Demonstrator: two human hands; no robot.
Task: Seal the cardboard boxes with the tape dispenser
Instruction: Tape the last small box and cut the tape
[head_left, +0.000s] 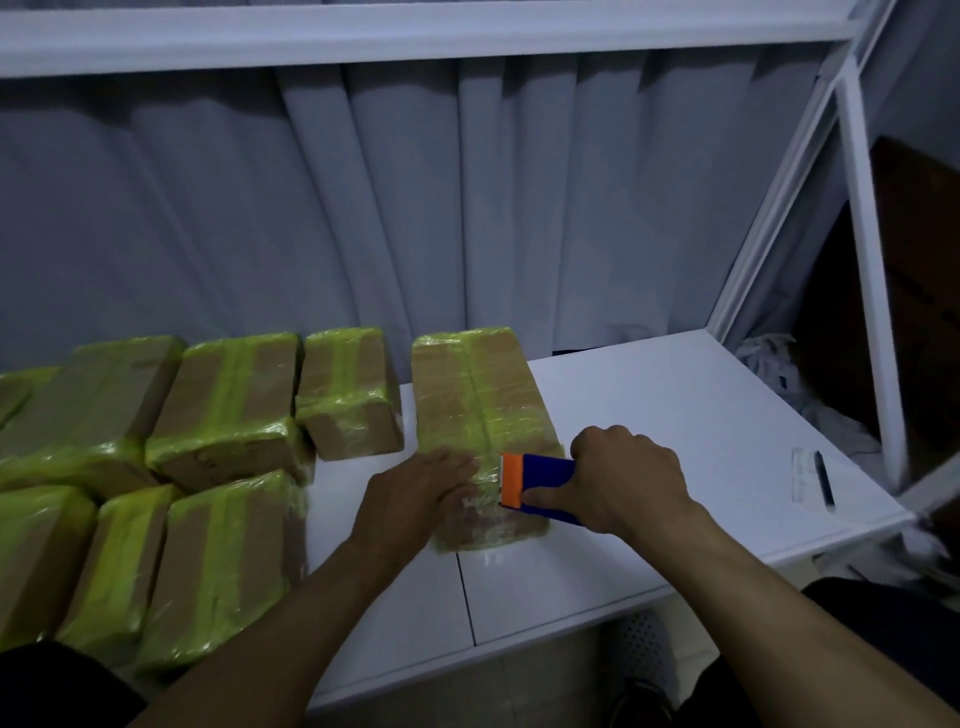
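left hand (421, 493) flat on cardboard box (478, 395), grip spread; right hand (623, 478) at 3 o'clock, grip wrapped round tape dispenser (545, 470); taped boxes (223, 405) 9 o'clock.

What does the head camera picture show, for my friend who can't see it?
A person's right hand grips a blue and orange tape dispenser on a cardboard box while the left hand lies flat on it. More taped boxes sit to the left on a white table.
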